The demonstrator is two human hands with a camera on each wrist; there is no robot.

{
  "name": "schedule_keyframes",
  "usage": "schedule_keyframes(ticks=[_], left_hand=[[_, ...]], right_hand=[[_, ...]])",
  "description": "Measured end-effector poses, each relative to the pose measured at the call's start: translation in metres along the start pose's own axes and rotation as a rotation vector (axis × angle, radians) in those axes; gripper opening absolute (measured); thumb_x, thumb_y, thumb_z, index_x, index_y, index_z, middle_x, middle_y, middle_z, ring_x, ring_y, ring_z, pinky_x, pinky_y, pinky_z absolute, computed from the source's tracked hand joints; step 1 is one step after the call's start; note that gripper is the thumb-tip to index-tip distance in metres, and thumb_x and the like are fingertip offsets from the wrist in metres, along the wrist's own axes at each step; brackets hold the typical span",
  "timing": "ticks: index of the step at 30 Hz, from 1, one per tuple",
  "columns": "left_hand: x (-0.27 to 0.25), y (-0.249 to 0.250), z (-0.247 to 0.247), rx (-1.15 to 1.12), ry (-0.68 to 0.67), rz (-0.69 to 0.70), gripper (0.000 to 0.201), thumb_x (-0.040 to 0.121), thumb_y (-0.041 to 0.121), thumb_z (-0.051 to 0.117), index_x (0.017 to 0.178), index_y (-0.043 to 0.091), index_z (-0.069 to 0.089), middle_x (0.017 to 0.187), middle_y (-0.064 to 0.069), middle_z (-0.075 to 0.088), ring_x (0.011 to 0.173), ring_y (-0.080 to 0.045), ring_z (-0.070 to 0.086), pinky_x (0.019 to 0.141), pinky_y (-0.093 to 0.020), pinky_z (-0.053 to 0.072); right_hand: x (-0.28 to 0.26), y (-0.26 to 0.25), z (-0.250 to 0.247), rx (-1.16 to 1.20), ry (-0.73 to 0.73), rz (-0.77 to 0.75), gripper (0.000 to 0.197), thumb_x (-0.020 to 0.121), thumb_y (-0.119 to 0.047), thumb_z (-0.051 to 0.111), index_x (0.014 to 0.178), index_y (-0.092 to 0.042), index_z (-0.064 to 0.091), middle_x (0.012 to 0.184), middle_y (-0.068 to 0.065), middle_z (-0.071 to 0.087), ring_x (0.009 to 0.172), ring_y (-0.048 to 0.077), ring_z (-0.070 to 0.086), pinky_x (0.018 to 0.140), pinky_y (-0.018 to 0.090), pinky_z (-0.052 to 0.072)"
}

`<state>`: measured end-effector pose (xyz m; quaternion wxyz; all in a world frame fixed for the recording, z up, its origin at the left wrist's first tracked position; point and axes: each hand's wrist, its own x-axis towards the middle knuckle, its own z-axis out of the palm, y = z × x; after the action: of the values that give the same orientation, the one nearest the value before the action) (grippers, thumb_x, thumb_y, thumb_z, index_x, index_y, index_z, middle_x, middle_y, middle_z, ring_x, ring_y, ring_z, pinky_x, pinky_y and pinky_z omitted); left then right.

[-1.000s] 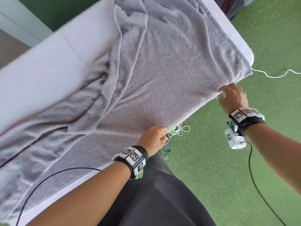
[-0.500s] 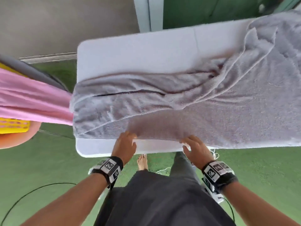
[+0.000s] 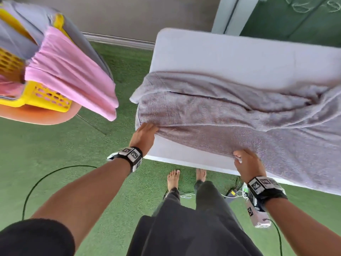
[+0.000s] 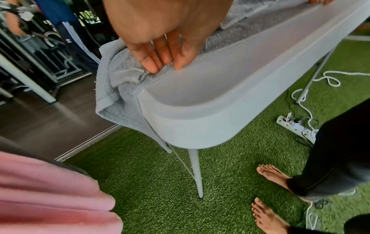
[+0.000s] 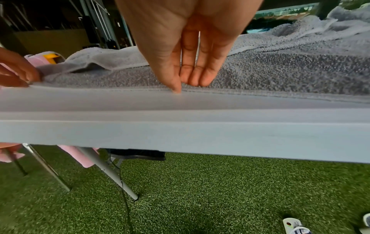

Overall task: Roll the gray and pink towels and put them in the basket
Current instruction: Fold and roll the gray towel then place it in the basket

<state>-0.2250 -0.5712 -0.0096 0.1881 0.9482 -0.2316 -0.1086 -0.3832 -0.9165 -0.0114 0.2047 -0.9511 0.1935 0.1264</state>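
Note:
A gray towel (image 3: 230, 126) lies rumpled across the white table (image 3: 221, 56), its left end hanging a little over the table's end (image 4: 120, 110). My left hand (image 3: 147, 129) is at the towel's near left corner and pinches the hem between fingers and thumb (image 4: 166, 66). My right hand (image 3: 239, 156) rests further right on the near edge, fingers straight on the pile and thumb tip at the hem (image 5: 186, 85). A pink towel (image 3: 73, 74) hangs out of the yellow basket (image 3: 48, 98) at the left.
The basket sits on an orange seat (image 3: 46, 115) left of the table and also holds gray cloth (image 3: 18, 34). On the green turf below are my bare feet (image 3: 173, 178), a power strip (image 4: 296, 128) and loose cables (image 4: 330, 79). The table's legs (image 4: 196, 171) slant down.
Both hands have slid left along the towel's near edge, from its right end to its left end. The view has swung left, bringing the basket and pink towel in.

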Motion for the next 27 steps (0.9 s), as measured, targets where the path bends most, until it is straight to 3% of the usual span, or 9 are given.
schedule_keyframes(ticks=[4, 9, 13, 18, 21, 25, 27], left_hand=[[0.016, -0.001, -0.003, 0.039, -0.045, 0.062, 0.025, 0.070, -0.017, 0.062, 0.088, 0.000, 0.068, 0.084, -0.012, 0.067, 0.077, -0.027, 0.062, 0.065, -0.035, 0.055], [-0.003, 0.000, -0.009, -0.058, -0.066, -0.040, 0.018, 0.082, -0.012, 0.054, 0.077, 0.004, 0.061, 0.077, -0.005, 0.063, 0.067, -0.013, 0.051, 0.066, -0.030, 0.056], [-0.047, -0.002, -0.016, -0.094, -0.046, -0.133, 0.020, 0.084, -0.007, 0.052, 0.081, 0.007, 0.065, 0.083, 0.002, 0.065, 0.071, -0.009, 0.057, 0.069, -0.023, 0.055], [-0.089, 0.014, -0.019, -0.116, -0.033, -0.201, 0.019, 0.085, -0.005, 0.055, 0.079, 0.009, 0.066, 0.079, 0.001, 0.062, 0.073, -0.013, 0.059, 0.071, -0.026, 0.054], [-0.098, 0.010, -0.010, -0.116, -0.194, -0.268, 0.017, 0.089, 0.001, 0.052, 0.090, 0.012, 0.066, 0.090, 0.001, 0.062, 0.077, -0.010, 0.057, 0.072, -0.018, 0.050], [-0.109, -0.018, -0.003, -0.122, -0.363, -0.320, 0.026, 0.091, 0.006, 0.052, 0.110, 0.021, 0.063, 0.110, 0.002, 0.061, 0.090, -0.010, 0.059, 0.077, -0.016, 0.050], [-0.119, -0.042, -0.002, -0.114, -0.468, -0.341, 0.026, 0.093, 0.009, 0.051, 0.112, 0.023, 0.062, 0.111, 0.005, 0.061, 0.089, -0.006, 0.057, 0.074, -0.008, 0.045]], right_hand=[[0.013, -0.002, -0.002, 0.004, -0.052, 0.003, 0.017, 0.079, 0.002, 0.062, 0.093, -0.004, 0.067, 0.092, 0.016, 0.065, 0.080, 0.033, 0.061, 0.072, 0.035, 0.048], [0.015, -0.004, -0.013, -0.004, -0.121, -0.051, 0.012, 0.078, -0.002, 0.067, 0.088, -0.007, 0.068, 0.086, 0.008, 0.065, 0.071, 0.023, 0.056, 0.066, 0.025, 0.038], [-0.005, 0.002, -0.020, 0.047, -0.137, -0.182, 0.012, 0.077, -0.003, 0.072, 0.087, -0.008, 0.070, 0.084, 0.003, 0.066, 0.069, 0.015, 0.060, 0.065, 0.025, 0.048], [-0.019, 0.011, -0.008, 0.031, -0.274, -0.198, 0.010, 0.080, -0.011, 0.071, 0.087, -0.017, 0.067, 0.084, -0.010, 0.061, 0.068, 0.004, 0.060, 0.066, 0.025, 0.055], [-0.021, 0.017, 0.004, 0.023, -0.349, -0.138, 0.012, 0.082, -0.014, 0.070, 0.085, -0.025, 0.066, 0.086, -0.016, 0.059, 0.072, 0.001, 0.060, 0.073, 0.027, 0.056], [-0.031, 0.018, 0.027, -0.015, -0.543, -0.023, 0.024, 0.087, -0.015, 0.066, 0.083, -0.037, 0.059, 0.085, -0.016, 0.061, 0.075, -0.001, 0.061, 0.078, 0.019, 0.053], [-0.037, 0.012, 0.044, 0.003, -0.583, 0.049, 0.033, 0.087, -0.014, 0.065, 0.074, -0.041, 0.050, 0.078, -0.019, 0.057, 0.075, -0.006, 0.058, 0.077, 0.010, 0.049]])
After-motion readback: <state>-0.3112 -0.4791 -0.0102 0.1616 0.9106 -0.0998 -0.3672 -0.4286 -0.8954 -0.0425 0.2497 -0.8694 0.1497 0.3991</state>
